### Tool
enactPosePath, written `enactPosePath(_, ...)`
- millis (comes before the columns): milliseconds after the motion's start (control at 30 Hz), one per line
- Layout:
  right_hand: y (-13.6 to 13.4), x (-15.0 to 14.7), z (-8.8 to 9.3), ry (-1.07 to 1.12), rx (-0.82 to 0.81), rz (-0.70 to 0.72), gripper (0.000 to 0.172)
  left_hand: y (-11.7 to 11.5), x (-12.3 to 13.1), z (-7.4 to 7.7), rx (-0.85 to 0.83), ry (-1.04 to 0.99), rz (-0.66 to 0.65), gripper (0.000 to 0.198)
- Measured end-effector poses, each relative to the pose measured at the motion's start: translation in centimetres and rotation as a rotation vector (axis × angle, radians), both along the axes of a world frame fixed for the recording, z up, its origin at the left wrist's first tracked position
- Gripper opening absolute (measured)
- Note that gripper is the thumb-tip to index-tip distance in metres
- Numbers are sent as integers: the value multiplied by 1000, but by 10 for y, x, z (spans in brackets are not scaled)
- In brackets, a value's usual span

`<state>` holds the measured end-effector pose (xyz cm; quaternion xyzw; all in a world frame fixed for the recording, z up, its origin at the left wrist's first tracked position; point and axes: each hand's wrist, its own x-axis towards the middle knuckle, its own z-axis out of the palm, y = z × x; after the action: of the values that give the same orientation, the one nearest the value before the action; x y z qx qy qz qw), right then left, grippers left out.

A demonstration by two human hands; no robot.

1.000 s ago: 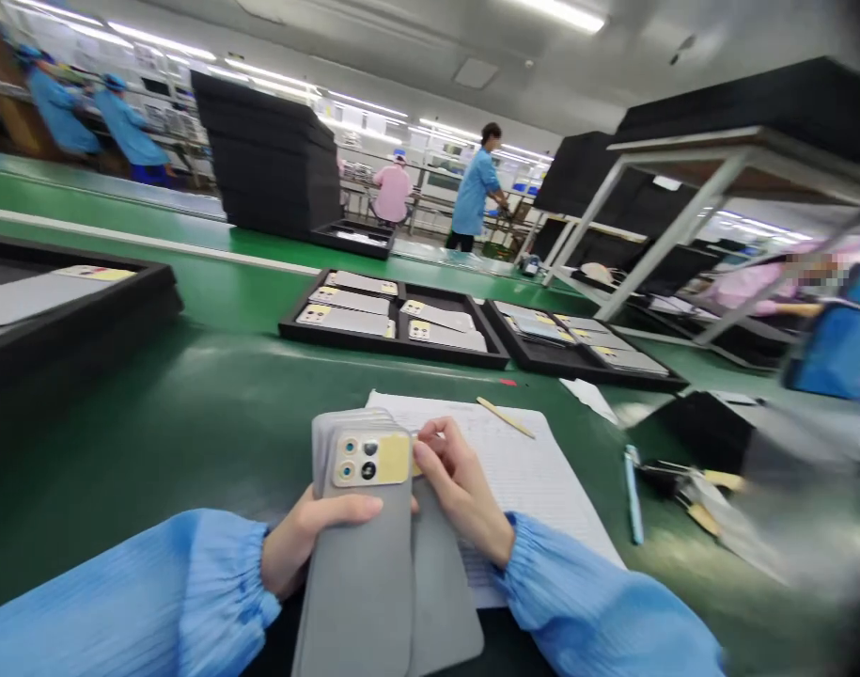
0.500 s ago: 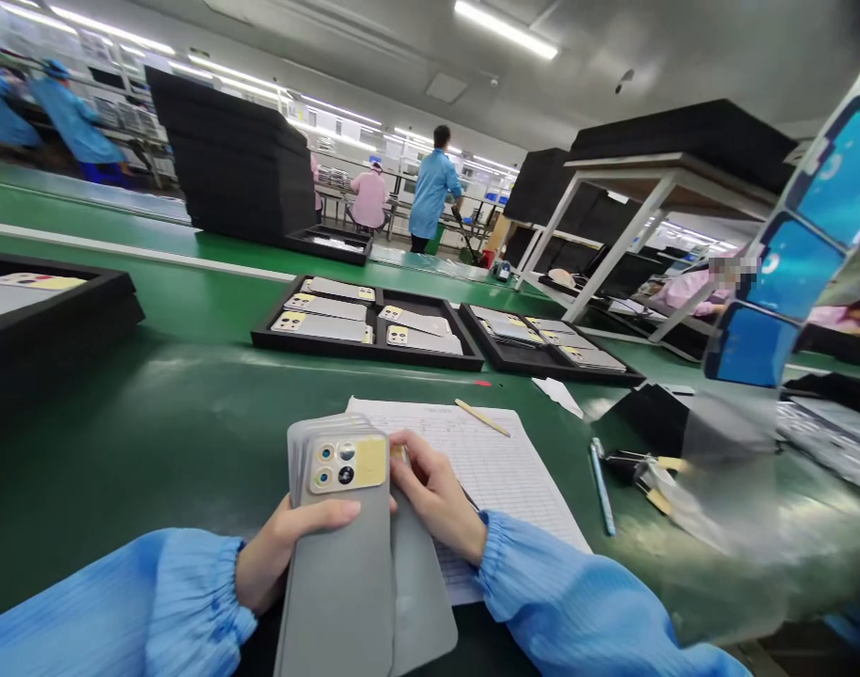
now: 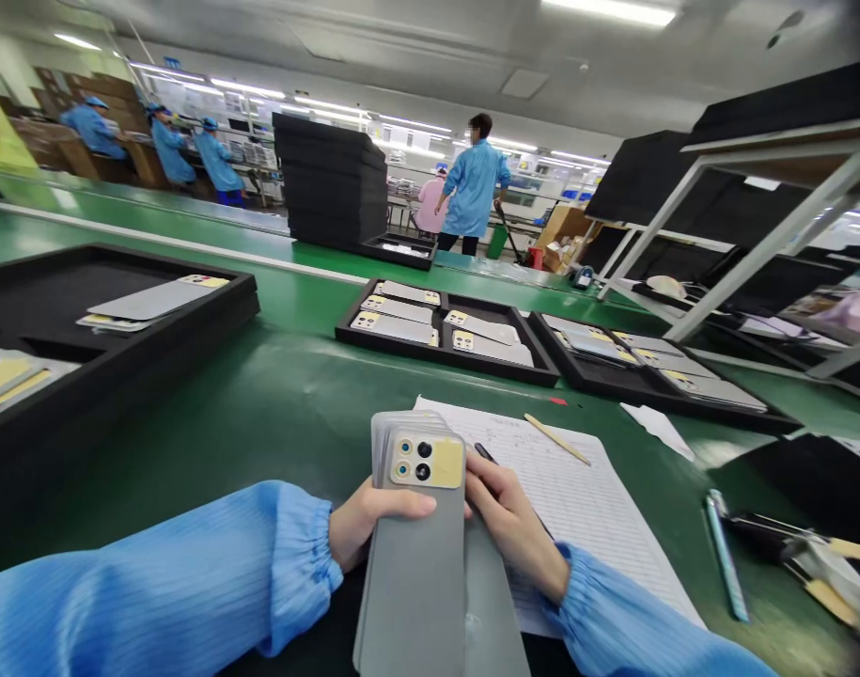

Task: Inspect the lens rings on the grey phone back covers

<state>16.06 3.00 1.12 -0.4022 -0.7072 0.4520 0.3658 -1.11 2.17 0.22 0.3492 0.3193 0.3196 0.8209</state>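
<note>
My left hand is closed around a stack of grey phone back covers, thumb lying across the top cover below its gold camera plate. My right hand rests against the stack's right side, fingers curled, with a dark pen sticking out above them. Both hands sit over a printed paper sheet on the green table. A thin wooden stick lies on the sheet's far part.
Black trays with more grey covers stand beyond the sheet; another tray is at the left. A light blue pen and tools lie at the right. People in blue coats stand at the back by a tall stack of black trays.
The view has swung left, so the stack and hands sit further right in the picture. The blue film sheets at the right edge are out of view. My grip on the stack is unchanged.
</note>
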Motion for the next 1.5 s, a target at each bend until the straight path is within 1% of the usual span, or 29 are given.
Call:
enactPosePath(133,-4,0,2,0,-64,-17,26,0,1,0,-2,-16,10,30)
enactPosePath(233,-8,2,2,48,-86,-9,28,-1,1,1,18,-56,6,27)
enactPosePath(333,-12,3,2,86,-53,13,28,-1,0,1,31,-88,-38,27)
enactPosePath(500,-15,-2,4,-20,7,-39,20,-1,1,0,92,-82,-52,43)
enactPosePath(633,-15,-5,6,-35,3,-35,21,0,1,0,149,-86,-86,43)
enactPosePath(767,-16,-3,4,-56,23,-47,23,0,0,-1,161,-93,-104,42)
enactPosePath(900,-18,-1,3,-89,19,-56,23,0,-1,0,111,-114,-135,42)
enactPosePath(1133,-20,-2,6,-120,48,-76,18,-1,-2,0,-93,-164,-104,37)
enactPosePath(1233,-19,-2,7,-131,82,-92,15,-1,-1,-1,-92,-174,-111,40)
enactPosePath(1367,-20,-1,7,-154,112,-110,13,0,0,-1,-80,-130,-103,45)
enactPosePath(1500,-21,0,6,-166,111,-94,14,1,-2,-2,-101,-97,-133,45)
